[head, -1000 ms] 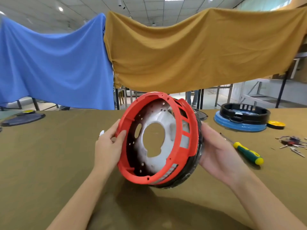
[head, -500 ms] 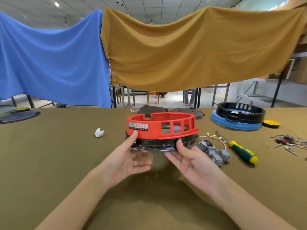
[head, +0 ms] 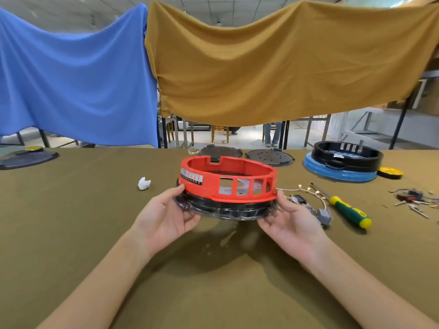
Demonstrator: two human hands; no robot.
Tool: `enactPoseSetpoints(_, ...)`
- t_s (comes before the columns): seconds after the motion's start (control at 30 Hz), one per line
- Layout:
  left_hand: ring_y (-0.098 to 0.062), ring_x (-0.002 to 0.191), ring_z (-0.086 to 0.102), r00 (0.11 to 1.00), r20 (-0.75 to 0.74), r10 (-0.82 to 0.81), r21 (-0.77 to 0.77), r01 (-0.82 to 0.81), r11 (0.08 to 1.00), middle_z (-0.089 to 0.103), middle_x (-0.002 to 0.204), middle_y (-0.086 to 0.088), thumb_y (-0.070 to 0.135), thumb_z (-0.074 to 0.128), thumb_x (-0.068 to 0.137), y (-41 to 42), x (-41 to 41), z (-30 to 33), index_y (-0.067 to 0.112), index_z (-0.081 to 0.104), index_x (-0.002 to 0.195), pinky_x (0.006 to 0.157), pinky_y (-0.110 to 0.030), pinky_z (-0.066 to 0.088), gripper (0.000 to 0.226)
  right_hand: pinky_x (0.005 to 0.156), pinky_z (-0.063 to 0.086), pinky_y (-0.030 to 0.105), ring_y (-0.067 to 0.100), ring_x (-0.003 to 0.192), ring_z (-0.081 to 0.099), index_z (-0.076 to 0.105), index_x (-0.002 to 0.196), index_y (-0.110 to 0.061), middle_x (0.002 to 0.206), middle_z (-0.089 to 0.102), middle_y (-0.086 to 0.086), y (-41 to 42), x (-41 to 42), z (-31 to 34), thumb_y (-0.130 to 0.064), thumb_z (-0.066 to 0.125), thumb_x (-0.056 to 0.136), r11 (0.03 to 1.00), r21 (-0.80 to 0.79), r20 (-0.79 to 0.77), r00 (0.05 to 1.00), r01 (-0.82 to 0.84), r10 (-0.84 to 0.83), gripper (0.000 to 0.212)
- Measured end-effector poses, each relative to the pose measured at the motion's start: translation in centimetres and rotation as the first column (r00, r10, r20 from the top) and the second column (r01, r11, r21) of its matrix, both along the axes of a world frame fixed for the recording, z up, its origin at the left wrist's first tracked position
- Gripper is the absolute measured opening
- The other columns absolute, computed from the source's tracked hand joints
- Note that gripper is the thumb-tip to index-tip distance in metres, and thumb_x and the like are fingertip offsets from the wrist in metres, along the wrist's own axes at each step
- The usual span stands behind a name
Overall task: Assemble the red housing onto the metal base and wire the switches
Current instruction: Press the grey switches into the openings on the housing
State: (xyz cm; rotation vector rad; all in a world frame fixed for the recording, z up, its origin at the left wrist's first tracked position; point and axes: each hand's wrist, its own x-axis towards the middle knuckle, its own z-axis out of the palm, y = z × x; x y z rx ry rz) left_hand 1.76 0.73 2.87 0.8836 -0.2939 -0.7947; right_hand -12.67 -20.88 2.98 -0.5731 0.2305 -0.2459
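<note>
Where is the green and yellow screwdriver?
The screwdriver lies on the table, right of the red housing and just beyond the right hand, beside the grey switches and their wires.

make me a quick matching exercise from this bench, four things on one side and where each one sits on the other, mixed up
Things:
1. red housing
2. screwdriver
3. white scrap
4. black ring

Places:
A. lying on the cloth, right of the grey switches
B. stacked on the blue disc, far right
C. on the black-rimmed base, held between left hand and right hand
D. alone on the cloth, left of the held assembly

Pairs: 1-C, 2-A, 3-D, 4-B
</note>
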Motion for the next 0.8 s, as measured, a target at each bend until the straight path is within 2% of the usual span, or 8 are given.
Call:
enactPoseSetpoints(0.2,-0.029,0.099,0.074,0.979,0.002,0.204,-0.014,-0.203,0.979,0.075,0.109,-0.015,0.055,0.065,0.084,0.1,-0.1,0.0,0.005,0.080,0.102,0.074,-0.041,0.062,0.055,0.104,0.045,0.047,0.031,0.115,0.059,0.057,0.129,-0.001,0.124,0.062,0.019,-0.4,-0.1,0.2,-0.005,0.055,0.084,0.982,-0.177,0.046,0.996,-0.073,0.083,0.045)
enactPoseSetpoints(0.27,-0.028,0.101,0.073,0.970,0.047,0.240,-0.037,-0.239,0.970,0.074,0.113,-0.014,0.048,0.070,0.081,0.2,-0.2,0.1,0.008,0.080,0.104,0.077,-0.040,0.062,0.048,0.104,0.045,0.045,0.032,0.110,0.057,0.057,0.122,0.000,0.121,0.061,0.018,-0.6,0.0,0.2,-0.005,0.052,0.080,0.986,-0.152,0.069,0.994,-0.069,0.080,0.043)
enactPoseSetpoints(0.37,-0.027,0.097,0.072,0.974,0.076,0.213,-0.078,-0.207,0.975,0.072,0.110,-0.013,0.036,0.079,0.075,0.4,-0.4,0.1,0.006,0.072,0.113,0.083,-0.042,0.061,0.049,0.105,0.045,0.049,0.032,0.116,0.060,0.063,0.116,-0.004,0.124,0.064,0.015,-1.0,0.1,0.2,-0.026,0.064,0.086,0.991,-0.136,0.093,0.996,0.011,0.002,0.037)
enactPoseSetpoints(0.5,-0.028,0.104,0.060,0.970,0.146,0.196,-0.019,-0.195,0.981,0.059,0.117,-0.016,0.035,0.079,0.077,0.4,-0.2,-0.1,0.010,0.065,0.118,0.104,-0.046,0.047,0.051,0.095,0.051,0.046,0.026,0.108,0.069,0.078,0.098,-0.013,0.117,0.072,0.010,-1.0,0.1,0.2,-0.034,0.066,0.083,0.973,-0.222,0.095,0.995,0.058,-0.038,0.028)
enactPoseSetpoints(0.57,-0.028,0.096,0.065,0.970,0.169,0.177,0.027,-0.184,0.983,0.063,0.113,-0.017,0.040,0.073,0.078,0.7,0.0,0.2,0.008,0.067,0.115,0.089,-0.040,0.057,0.049,0.101,0.048,0.048,0.027,0.107,0.069,0.080,0.093,-0.013,0.113,0.072,0.009,-1.1,-0.1,0.3,-0.033,0.071,0.079,0.965,-0.259,0.046,0.998,0.047,-0.036,0.026)
enactPoseSetpoints(0.67,-0.025,0.070,0.069,0.977,0.149,0.150,0.201,-0.179,0.963,0.069,0.088,-0.016,0.046,0.065,0.079,1.0,0.0,0.6,0.000,0.069,0.097,0.061,-0.030,0.060,0.049,0.105,0.046,0.051,0.036,0.116,0.063,0.066,0.119,-0.001,0.125,0.066,0.018,-1.6,-0.3,0.3,-0.031,0.071,0.083,0.955,-0.296,-0.056,0.997,0.028,-0.046,0.047)
enactPoseSetpoints(0.73,-0.023,0.059,0.070,0.973,0.202,0.113,0.406,-0.189,0.894,0.070,0.073,-0.013,0.054,0.054,0.088,1.0,0.1,0.6,0.000,0.066,0.095,0.052,-0.029,0.057,0.056,0.089,0.057,0.046,0.033,0.104,0.070,0.058,0.117,0.000,0.114,0.071,0.018,-1.5,-0.2,0.6,-0.040,0.068,0.086,0.933,-0.357,-0.131,0.987,0.042,-0.095,0.052)
enactPoseSetpoints(0.8,-0.028,0.062,0.073,0.952,0.305,0.027,0.599,-0.214,0.772,0.074,0.073,-0.013,0.065,0.044,0.091,1.1,0.2,0.3,0.001,0.065,0.103,0.052,-0.031,0.057,0.069,0.068,0.061,0.034,0.022,0.086,0.075,0.062,0.106,-0.014,0.092,0.077,0.007,-1.0,-0.1,0.7,-0.052,0.062,0.090,0.853,-0.520,-0.193,0.966,0.046,-0.169,0.042)
